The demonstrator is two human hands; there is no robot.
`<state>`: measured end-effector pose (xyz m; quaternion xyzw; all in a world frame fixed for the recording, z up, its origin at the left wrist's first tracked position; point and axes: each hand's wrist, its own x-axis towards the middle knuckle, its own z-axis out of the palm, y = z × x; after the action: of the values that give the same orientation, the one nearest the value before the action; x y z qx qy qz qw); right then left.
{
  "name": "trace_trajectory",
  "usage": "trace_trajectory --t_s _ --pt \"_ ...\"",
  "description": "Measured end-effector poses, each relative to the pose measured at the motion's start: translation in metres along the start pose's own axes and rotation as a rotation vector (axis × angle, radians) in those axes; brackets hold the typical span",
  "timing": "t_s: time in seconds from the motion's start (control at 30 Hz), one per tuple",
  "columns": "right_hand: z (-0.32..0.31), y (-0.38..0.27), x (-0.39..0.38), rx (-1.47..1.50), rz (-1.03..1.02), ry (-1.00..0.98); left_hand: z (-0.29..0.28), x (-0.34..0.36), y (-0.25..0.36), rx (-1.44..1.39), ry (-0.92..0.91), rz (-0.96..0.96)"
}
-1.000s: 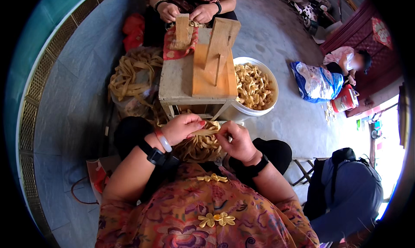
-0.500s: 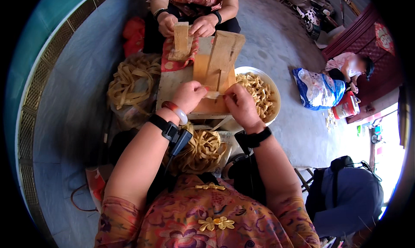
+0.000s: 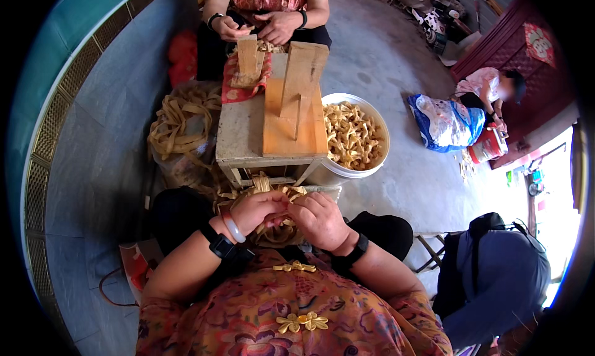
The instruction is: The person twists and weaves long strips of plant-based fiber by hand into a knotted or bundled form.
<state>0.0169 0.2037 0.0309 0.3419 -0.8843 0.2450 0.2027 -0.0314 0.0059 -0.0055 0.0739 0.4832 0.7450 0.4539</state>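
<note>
My left hand (image 3: 257,211) and my right hand (image 3: 321,221) meet in front of my chest, fingertips pinched together. A short bit of a tan strip (image 3: 292,198) shows between them, mostly hidden by the fingers. Just below and behind the hands, a heap of tan ribbon-like strips (image 3: 280,233) lies near my lap. Beyond stands a low worn table (image 3: 240,136) bearing a wooden stand: a flat orange-brown base (image 3: 279,136), an upright board (image 3: 304,77) and a thin upright peg (image 3: 298,117). No hand touches the stand.
A white bucket (image 3: 385,146) of knotted-looking tan pieces (image 3: 353,133) stands right of the table. More strips (image 3: 181,123) fill a clear bag at left. Across the table, a co-worker's hands (image 3: 279,27) work behind a smaller wooden stand (image 3: 247,58) on red cloth. A dark blue bag (image 3: 502,281) sits at right.
Both my hands have drawn back from the wooden stand toward my chest and come together. The strip stretched between them is now mostly hidden. The co-worker's hands have left the smaller stand.
</note>
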Motion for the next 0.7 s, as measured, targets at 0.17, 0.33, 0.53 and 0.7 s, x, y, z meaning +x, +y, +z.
trace_trajectory --t_s 0.17,0.33,0.53,0.7 --pt "-0.005 0.016 -0.013 -0.068 0.074 0.127 -0.021 -0.018 -0.013 0.055 -0.097 0.047" --pt "-0.018 -0.019 -0.003 0.095 -0.085 0.004 0.008 -0.024 0.024 -0.263 -0.214 0.364" --pt "0.0 -0.022 -0.019 0.352 0.142 0.055 0.036 -0.031 0.017 1.468 0.124 0.781" --pt "0.014 -0.017 -0.028 0.443 0.343 0.168 0.015 -0.017 -0.013 0.254 -0.198 0.101"
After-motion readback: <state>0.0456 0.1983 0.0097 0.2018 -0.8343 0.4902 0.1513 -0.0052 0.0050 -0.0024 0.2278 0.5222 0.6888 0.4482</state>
